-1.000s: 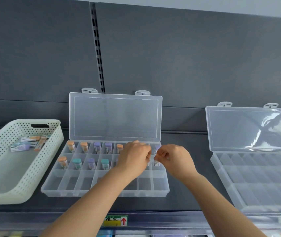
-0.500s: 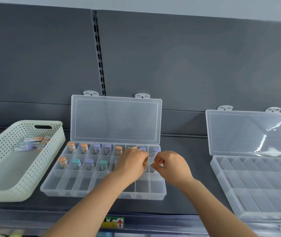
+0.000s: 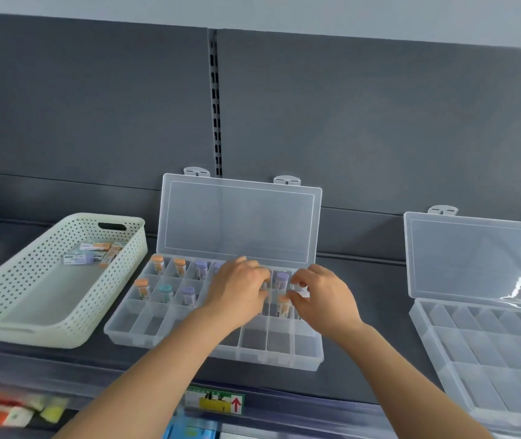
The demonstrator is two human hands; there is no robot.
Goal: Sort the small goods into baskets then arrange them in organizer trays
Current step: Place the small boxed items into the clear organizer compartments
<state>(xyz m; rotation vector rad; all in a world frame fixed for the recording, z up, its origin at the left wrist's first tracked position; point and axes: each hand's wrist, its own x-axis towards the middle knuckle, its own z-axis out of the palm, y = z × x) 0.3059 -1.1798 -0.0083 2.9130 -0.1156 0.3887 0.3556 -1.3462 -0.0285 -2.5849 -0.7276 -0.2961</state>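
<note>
Though the white basket (image 3: 116,280) crowds the left edge of the open organizer tray (image 3: 279,342) and a second tray (image 3: 490,359) lies well apart on the right, both hands have free air above it. The left grip (image 3: 237,286) curls knuckles-up over the cells and the right grip (image 3: 322,296) is half curled, thumb just beside an orange-capped vial (image 3: 283,304) in the second row; whether either holds anything I cannot tell.

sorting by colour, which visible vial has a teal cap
The teal-capped vial, second from the left in the middle row of the left organizer tray; its neighbours are an orange-capped vial and a purple-capped vial.
</note>
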